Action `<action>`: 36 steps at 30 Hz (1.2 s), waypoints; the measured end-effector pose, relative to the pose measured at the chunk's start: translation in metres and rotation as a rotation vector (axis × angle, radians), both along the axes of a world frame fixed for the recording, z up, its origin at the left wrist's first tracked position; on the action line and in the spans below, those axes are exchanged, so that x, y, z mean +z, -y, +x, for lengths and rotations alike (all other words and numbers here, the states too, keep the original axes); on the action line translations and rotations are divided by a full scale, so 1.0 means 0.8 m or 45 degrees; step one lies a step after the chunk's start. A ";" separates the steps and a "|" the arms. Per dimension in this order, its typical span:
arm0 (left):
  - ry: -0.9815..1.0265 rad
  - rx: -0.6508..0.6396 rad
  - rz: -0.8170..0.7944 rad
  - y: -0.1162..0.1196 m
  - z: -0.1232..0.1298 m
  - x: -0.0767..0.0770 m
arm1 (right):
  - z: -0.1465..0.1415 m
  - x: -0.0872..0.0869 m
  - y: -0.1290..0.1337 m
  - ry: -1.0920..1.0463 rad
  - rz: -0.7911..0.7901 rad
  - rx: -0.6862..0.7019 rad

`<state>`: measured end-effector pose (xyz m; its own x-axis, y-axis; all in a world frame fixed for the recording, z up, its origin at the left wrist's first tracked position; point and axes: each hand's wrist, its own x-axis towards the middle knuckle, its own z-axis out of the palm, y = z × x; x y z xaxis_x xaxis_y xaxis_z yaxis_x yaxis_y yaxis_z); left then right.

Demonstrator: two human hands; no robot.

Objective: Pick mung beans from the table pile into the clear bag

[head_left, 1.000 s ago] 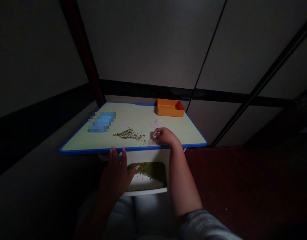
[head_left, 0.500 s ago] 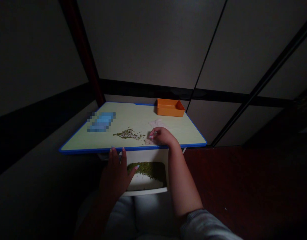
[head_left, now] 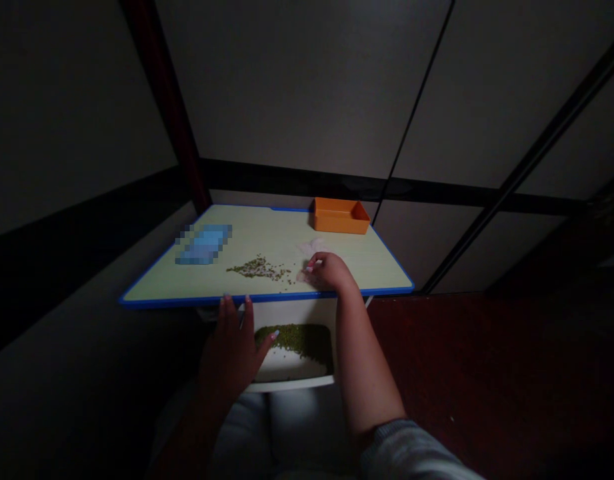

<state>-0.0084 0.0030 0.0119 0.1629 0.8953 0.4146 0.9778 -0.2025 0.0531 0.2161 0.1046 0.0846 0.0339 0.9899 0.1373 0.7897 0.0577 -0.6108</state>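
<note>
Green grains [head_left: 257,269] on the tabletop [head_left: 261,233], between the hands [head_left: 333,271]

"Where's everything in relation to the scattered beans [head_left: 257,269]?"

"They're on the tabletop [head_left: 161,277], toward its front. To their left and slightly farther back lies a flat item [head_left: 205,245], too obscured to identify."

"And the open box [head_left: 341,223]?"

"Behind them and to the right, at the tabletop's back right corner."

"Anything closer on the right?"

"A near patch [head_left: 301,275] of loose material just beside them, and a far patch [head_left: 314,245] behind and to the right."

"What's in front?"

"A bin [head_left: 294,385], lower than the tabletop, with more beans [head_left: 301,337] inside, mostly toward its back and right."
</note>
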 end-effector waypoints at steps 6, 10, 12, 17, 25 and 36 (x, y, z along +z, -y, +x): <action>0.021 0.025 -0.018 0.002 0.001 0.003 | -0.003 -0.006 -0.003 -0.200 -0.052 0.116; 0.009 0.033 -0.025 0.002 0.001 0.003 | -0.002 -0.011 -0.007 -0.340 -0.071 0.226; 0.003 0.038 -0.018 0.001 0.001 0.002 | -0.001 -0.012 -0.009 -0.343 -0.073 0.218; 0.000 0.024 -0.025 0.002 0.002 0.005 | 0.000 -0.009 -0.008 -0.308 -0.102 0.189; -0.006 0.029 -0.028 0.003 0.003 0.005 | -0.004 -0.012 -0.008 -0.276 -0.098 0.201; -0.004 0.009 -0.004 0.001 0.001 0.003 | -0.002 -0.008 -0.005 -0.252 -0.058 0.211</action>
<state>-0.0075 0.0020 0.0147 0.1578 0.8978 0.4111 0.9794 -0.1955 0.0509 0.2144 0.1086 0.0785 -0.1079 0.9892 0.0993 0.6367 0.1454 -0.7572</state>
